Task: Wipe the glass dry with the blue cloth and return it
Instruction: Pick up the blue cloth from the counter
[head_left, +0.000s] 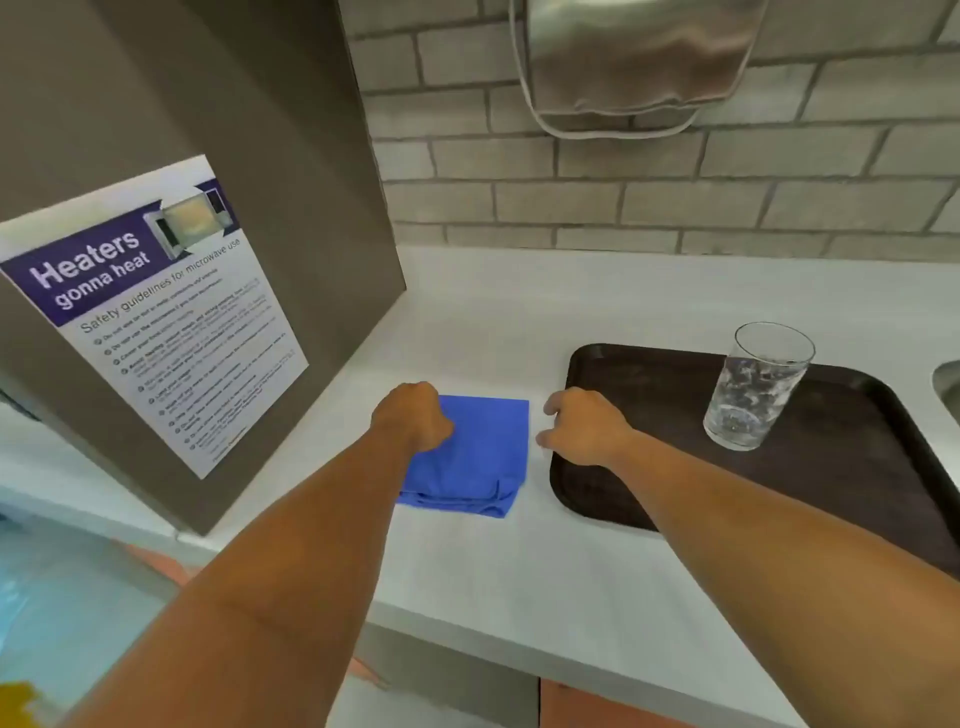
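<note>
Two hands over surface (519, 571): left hand (413, 415) fisted on blue cloth (478, 457); right hand (587, 428) just beside cloth, fingers loosely curled, empty. Glass (753, 387) upright on tray (857, 467), right of right hand.

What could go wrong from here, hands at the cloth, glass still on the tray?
1. The glass looks wet, so it may slip when lifted off the tray.
2. The right hand hovers at the tray's edge; a careless reach could knock the glass toward the sink.
3. The left hand grips the folded blue cloth; still bunched, it may dry poorly.
</note>
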